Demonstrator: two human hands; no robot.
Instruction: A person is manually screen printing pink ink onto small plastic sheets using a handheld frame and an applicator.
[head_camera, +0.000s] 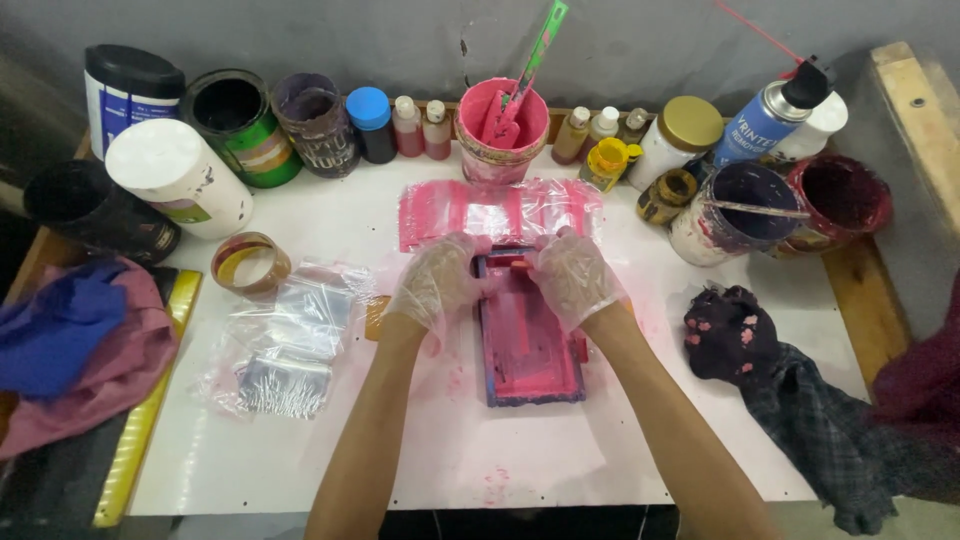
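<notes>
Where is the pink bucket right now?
The pink bucket stands at the back middle of the table, against the wall, with a green-handled tool in it. Small bottles flank it, and pink plastic sheets lie just before it.

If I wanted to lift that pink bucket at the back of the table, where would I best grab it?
Probably around the outer wall of the pink plastic bucket, just below the rim, coming from the front. It stands upright, but its mouth is open and a green-handled scraper leans out of it toward the upper right, so a grip from above looks awkward. Small bottles stand close on both sides.
</notes>
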